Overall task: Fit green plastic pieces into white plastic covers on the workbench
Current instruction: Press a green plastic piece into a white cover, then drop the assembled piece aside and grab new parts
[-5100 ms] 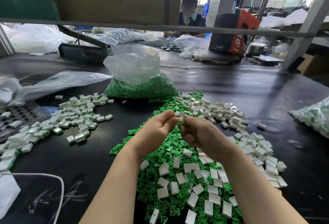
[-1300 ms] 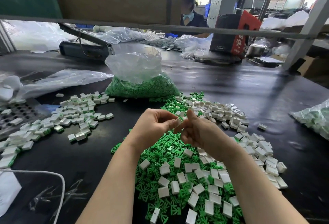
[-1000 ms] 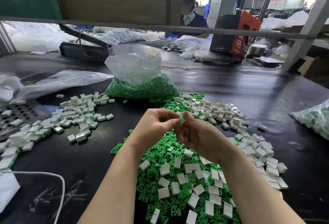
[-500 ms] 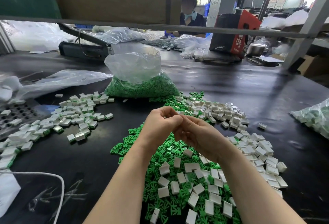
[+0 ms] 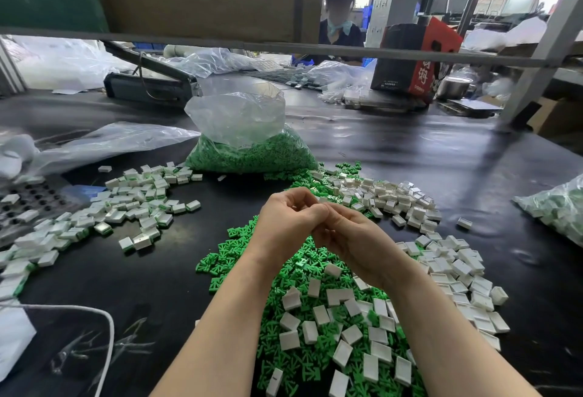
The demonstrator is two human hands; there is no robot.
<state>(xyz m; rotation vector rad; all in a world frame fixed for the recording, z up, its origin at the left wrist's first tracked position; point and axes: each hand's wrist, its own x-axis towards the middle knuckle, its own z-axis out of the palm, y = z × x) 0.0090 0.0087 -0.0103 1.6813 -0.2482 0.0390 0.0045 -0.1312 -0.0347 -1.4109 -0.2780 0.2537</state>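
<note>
Both hands, the left hand (image 5: 291,218) and right hand (image 5: 350,239), are now pressed together with fingers curled, the previously visible piece hidden, suggesting a green-into-white fitting underway above the tabletop (image 5: 426,156).

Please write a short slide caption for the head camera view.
Left hand and right hand meet, fingers curled, above loose green plastic pieces and white plastic covers on the black workbench.

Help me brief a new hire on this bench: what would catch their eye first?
Probably the left hand and right hand, pressed together with curled fingers above a heap of loose green pieces strewn with white covers; what they pinch is hidden. Behind them stands a clear bag of green pieces, and to the left lies a spread of covers with green showing in them.
</note>
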